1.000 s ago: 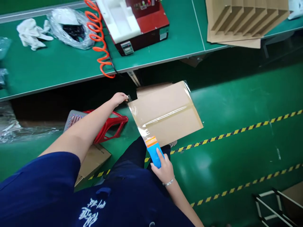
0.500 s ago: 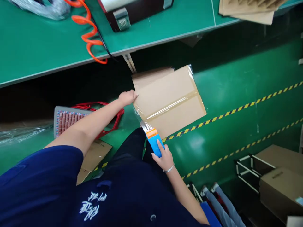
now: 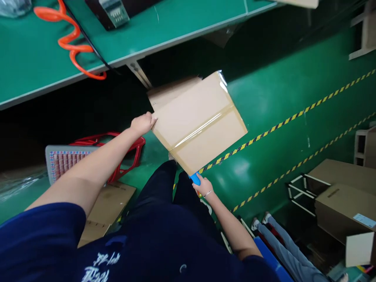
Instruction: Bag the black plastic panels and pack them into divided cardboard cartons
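Note:
A brown cardboard box (image 3: 197, 122) stands on the green floor in front of me, with a strip of clear tape along its top seam. My left hand (image 3: 143, 123) rests against the box's left corner, fingers curled on the edge. My right hand (image 3: 202, 187) grips the blue handle of a tape dispenser (image 3: 195, 179) at the box's near corner. Most of the dispenser is hidden below the box edge.
A green workbench (image 3: 164, 23) runs across the top, carrying an orange coiled hose (image 3: 70, 43) and a dark machine (image 3: 114, 11). A red stool (image 3: 123, 150) and flat cardboard (image 3: 107, 203) lie at left. More boxes (image 3: 340, 207) stand at right, beside another person's legs (image 3: 282, 244).
My right hand has drawn the tape dispenser down over the box's near edge, so its orange head is now hidden. My left hand stays at the box's left corner. The view shifted right.

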`<state>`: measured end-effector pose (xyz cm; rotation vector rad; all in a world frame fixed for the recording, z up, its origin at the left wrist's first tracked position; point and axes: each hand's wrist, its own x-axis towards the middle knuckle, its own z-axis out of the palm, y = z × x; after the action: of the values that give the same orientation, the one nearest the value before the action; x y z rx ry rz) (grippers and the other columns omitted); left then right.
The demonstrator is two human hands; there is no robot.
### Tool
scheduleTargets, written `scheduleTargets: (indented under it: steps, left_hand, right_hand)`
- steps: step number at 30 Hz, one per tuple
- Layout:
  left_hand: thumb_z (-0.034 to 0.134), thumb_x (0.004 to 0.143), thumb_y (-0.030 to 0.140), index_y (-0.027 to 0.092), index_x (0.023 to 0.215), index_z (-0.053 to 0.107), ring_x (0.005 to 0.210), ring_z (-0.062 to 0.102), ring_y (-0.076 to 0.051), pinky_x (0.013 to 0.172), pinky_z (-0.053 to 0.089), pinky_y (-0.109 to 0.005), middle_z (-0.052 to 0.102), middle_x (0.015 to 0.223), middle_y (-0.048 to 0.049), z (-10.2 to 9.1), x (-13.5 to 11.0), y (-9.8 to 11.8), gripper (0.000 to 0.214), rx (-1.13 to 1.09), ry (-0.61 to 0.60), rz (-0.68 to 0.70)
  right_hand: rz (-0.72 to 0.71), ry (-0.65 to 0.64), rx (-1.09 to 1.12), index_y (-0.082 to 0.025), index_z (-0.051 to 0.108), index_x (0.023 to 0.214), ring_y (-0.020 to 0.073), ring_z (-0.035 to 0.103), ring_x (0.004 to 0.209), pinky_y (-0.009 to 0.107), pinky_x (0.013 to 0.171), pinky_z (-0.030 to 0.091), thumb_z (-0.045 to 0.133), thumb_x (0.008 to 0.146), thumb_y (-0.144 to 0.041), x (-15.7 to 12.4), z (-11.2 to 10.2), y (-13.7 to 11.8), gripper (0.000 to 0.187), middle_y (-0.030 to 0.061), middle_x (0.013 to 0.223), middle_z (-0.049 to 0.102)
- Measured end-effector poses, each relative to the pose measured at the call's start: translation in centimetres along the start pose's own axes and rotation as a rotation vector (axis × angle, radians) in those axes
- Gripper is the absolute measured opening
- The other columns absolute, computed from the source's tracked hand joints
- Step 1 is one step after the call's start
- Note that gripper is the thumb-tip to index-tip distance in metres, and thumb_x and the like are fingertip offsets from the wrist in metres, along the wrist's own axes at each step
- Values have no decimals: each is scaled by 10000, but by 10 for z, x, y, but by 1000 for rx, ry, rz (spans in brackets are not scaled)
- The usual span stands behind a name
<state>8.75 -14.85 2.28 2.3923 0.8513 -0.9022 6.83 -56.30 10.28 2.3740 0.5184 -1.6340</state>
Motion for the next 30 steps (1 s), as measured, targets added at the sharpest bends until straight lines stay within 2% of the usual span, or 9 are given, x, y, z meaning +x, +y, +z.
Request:
scheduleTargets:
  steps: [3,6,11,18,22,24,26,28,30]
  left_hand:
    - [202,1005,479,96,1243,519,1190,628,-364,942,496,-435,651,1247,-246,-5,-3,4,551,1,-30,4]
    - [218,1000,461,121,1170,543,1143,660,-336,909,513,-401,673,1199,-229,-12,-4,8,500,-12,-23,27]
    - [241,982,445,163,1059,572,1096,683,-316,877,524,-391,696,1135,-213,-19,-6,15,442,-34,-10,41]
    - [303,935,425,204,1069,649,1149,653,-319,970,506,-432,717,1154,-160,-20,-8,13,433,-94,21,25]
    - [453,845,369,158,1325,591,1332,538,-333,1123,409,-451,616,1404,-156,-28,3,37,542,-162,57,-10]
    - [479,831,355,112,1382,554,1344,529,-339,1149,387,-452,589,1437,-172,-37,21,65,607,-216,68,-1]
    - [458,862,358,78,1395,542,1348,526,-337,1162,372,-446,576,1448,-188,-49,51,104,608,-268,82,30]
    - [424,905,369,96,1414,530,1353,522,-313,1165,369,-426,569,1462,-167,-62,87,149,587,-314,97,77]
    - [384,939,386,120,1431,518,1351,524,-277,1162,374,-391,562,1477,-135,-76,124,193,574,-359,112,134]
  right_hand:
    - [43,44,27,-224,514,1469,268,715,1011,341,834,547,679,846,-435,6,-29,3,678,133,1112,722]
    - [50,95,67,-231,637,1343,274,728,990,367,848,567,733,782,-397,-22,-76,50,593,106,1104,751]
    - [-308,551,267,-189,542,1447,266,675,1083,406,932,548,488,924,-367,-24,-226,82,555,130,1251,683]
    - [-566,1050,-66,-107,366,1546,291,571,1211,546,1128,324,476,912,-95,133,-509,-98,644,151,1220,630]
    - [-596,960,-130,-45,394,1517,304,438,1389,608,1173,152,315,963,15,204,-606,-183,563,180,1397,519]
    - [-708,964,-121,-85,380,1533,343,299,1481,645,1164,124,308,990,-33,222,-621,-183,551,168,1543,374]
    - [-922,1018,-56,-137,358,1553,349,220,1516,632,1177,148,337,1025,-169,228,-607,-138,529,119,1618,279]
    - [-1064,1019,122,-164,412,1529,301,312,1491,549,1199,243,290,1050,-340,220,-558,-51,524,87,1579,378]
    - [-905,981,434,-193,527,1442,260,451,1410,477,1184,348,340,1032,-459,200,-475,58,524,108,1496,506]
